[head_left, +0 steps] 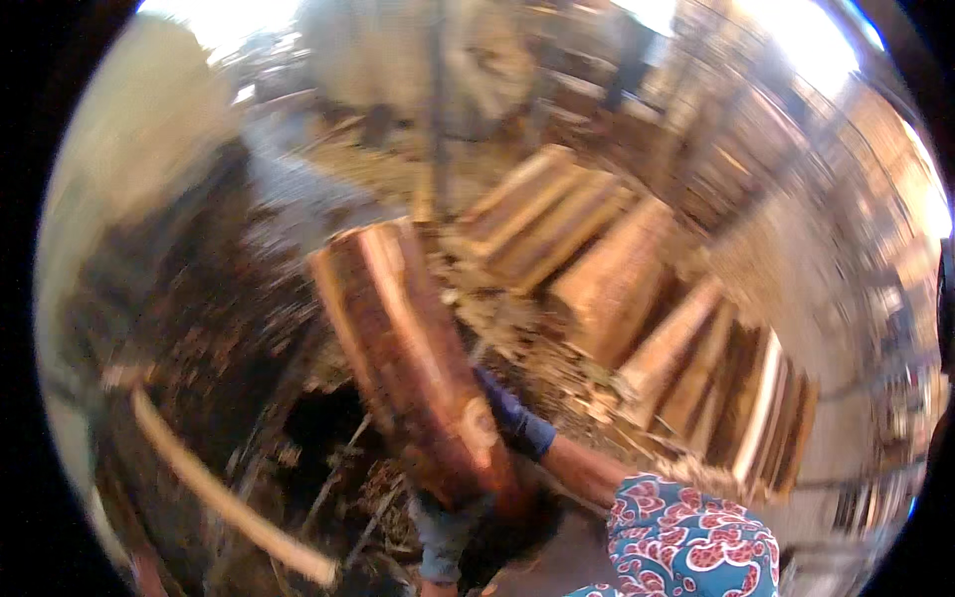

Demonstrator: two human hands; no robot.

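A thick piece of split log, reddish brown with rough bark and a knot, is tilted up in front of me between both hands. My left hand, in a grey glove, supports its near lower end. Against the log's right side is my right hand, in a dark blue glove; the patterned blue and red sleeve covers that arm. The fingers of both hands are mostly hidden by the log or blurred. Below the log is a dark, sooty area with thin bars.
Split logs lie side by side in a row to the right, with wood chips along their near side. At left a pale curved wooden pole slants down. An upright metal post stands beyond. Much of the surroundings is blurred.
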